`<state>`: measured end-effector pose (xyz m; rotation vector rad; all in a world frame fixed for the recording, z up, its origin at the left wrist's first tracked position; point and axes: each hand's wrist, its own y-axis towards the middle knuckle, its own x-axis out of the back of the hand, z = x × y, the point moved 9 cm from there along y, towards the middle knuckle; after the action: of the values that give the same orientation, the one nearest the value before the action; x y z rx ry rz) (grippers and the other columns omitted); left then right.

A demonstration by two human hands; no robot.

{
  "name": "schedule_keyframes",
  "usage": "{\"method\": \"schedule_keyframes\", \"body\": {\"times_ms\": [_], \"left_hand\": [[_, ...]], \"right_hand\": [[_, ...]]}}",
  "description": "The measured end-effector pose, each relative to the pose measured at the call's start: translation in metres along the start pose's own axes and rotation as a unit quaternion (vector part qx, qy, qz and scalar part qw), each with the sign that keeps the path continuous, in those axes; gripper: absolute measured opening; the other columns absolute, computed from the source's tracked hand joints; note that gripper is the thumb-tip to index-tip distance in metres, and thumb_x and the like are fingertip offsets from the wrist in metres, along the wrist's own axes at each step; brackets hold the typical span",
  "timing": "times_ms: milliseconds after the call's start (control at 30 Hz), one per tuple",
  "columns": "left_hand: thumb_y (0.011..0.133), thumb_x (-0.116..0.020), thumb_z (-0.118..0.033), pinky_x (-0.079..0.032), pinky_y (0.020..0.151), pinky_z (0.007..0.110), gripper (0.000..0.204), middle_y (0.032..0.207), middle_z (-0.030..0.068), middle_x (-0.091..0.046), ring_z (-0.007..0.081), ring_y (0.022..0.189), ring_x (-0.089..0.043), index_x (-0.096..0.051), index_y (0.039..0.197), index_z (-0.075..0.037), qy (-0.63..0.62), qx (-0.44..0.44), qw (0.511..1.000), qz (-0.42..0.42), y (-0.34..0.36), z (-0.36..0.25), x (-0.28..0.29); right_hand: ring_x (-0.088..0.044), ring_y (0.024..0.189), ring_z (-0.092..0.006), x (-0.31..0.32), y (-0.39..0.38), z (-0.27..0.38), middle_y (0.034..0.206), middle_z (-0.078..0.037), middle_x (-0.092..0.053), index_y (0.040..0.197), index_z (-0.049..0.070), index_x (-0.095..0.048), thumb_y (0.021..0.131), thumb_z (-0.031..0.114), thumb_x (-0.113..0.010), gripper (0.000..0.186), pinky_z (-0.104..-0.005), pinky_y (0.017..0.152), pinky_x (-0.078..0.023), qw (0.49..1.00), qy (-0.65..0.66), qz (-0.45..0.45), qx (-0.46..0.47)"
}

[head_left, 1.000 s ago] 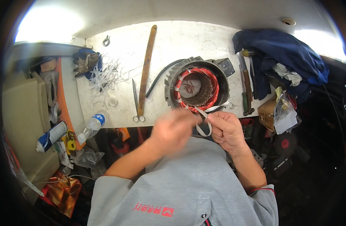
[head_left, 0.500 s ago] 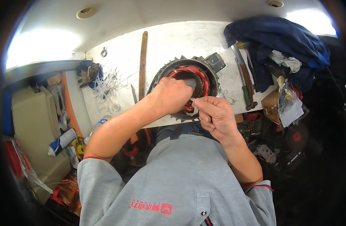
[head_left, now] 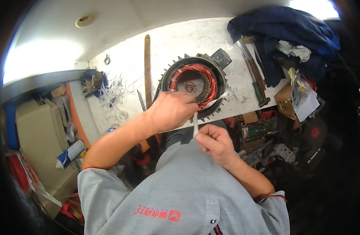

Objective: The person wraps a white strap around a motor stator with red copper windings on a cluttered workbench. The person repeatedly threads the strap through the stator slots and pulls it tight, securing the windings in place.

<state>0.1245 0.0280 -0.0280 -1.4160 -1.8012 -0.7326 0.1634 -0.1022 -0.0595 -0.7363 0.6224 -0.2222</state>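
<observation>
The right grip [head_left: 216,143] pinched white tape [head_left: 196,124] near the red coil [head_left: 212,80] in the motor housing [head_left: 223,78], what the left grip [head_left: 173,109] held could not be told, and even, gentle tension seemed best.

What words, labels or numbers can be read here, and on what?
Grey shirt: red lettering and emblem, which I won't copy out.
Blue-and-white can: any print is too small to read.
Bottle: blue label, mostly hidden, unreadable.
Motor housing: none legible.

The grey shirt [head_left: 164,180] has red-trimmed sleeves [head_left: 103,182] and red print [head_left: 157,212].
</observation>
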Motion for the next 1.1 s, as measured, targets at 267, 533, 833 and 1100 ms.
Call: {"method": "schedule_keyframes", "body": {"times_ms": [267, 533, 833, 1100], "left_hand": [[0.081, -0.07, -0.014, -0.056, 0.072, 0.042, 0.013, 0.087, 0.0064, -0.067, 0.0299, 0.085, -0.068, -0.07, 0.091, -0.007, -0.004, 0.068, 0.991, 0.114, 0.01, 0.014, -0.011], [0.076, -0.07, -0.01, -0.055, 0.068, 0.041, 0.008, 0.082, 0.0065, -0.065, 0.0301, 0.078, -0.067, -0.071, 0.083, -0.006, 0.031, -0.032, 0.991, 0.127, 0.014, 0.005, -0.019], [0.078, -0.071, -0.012, -0.055, 0.069, 0.041, 0.008, 0.082, 0.008, -0.066, 0.0308, 0.079, -0.067, -0.071, 0.083, -0.006, -0.051, -0.015, 0.993, 0.104, 0.013, 0.015, -0.017], [0.08, -0.075, -0.015, -0.055, 0.073, 0.039, 0.014, 0.086, 0.0114, -0.07, 0.0301, 0.083, -0.069, -0.072, 0.087, -0.004, -0.087, 0.036, 0.977, 0.191, 0.022, 0.023, -0.028]], "right_hand": [[-0.046, 0.063, -0.0029, 0.012, -0.004, -0.023, 0.072, 0.004, -0.058, 0.085, -0.001, -0.062, 0.092, 0.014, -0.066, 0.017, -0.022, 0.057, -0.036, 0.995, -0.053, -0.034, 0.083], [-0.044, 0.061, -0.0027, 0.005, 0.012, -0.019, 0.068, 0.005, -0.055, 0.08, 0.001, -0.061, 0.094, 0.02, -0.066, 0.024, -0.0219, 0.054, -0.033, 0.994, -0.031, -0.036, 0.101], [-0.037, 0.055, -0.0056, 0.005, 0.009, -0.015, 0.062, 0.003, -0.046, 0.079, 0.004, -0.059, 0.093, 0.013, -0.065, 0.018, -0.0233, 0.051, -0.028, 0.993, 0.074, -0.051, 0.08], [-0.043, 0.063, -0.0028, 0.011, 0.003, -0.031, 0.067, 0.006, -0.053, 0.079, 0.001, -0.063, 0.093, 0.019, -0.066, 0.023, -0.0221, 0.056, -0.033, 0.992, -0.048, -0.052, 0.103]]}}
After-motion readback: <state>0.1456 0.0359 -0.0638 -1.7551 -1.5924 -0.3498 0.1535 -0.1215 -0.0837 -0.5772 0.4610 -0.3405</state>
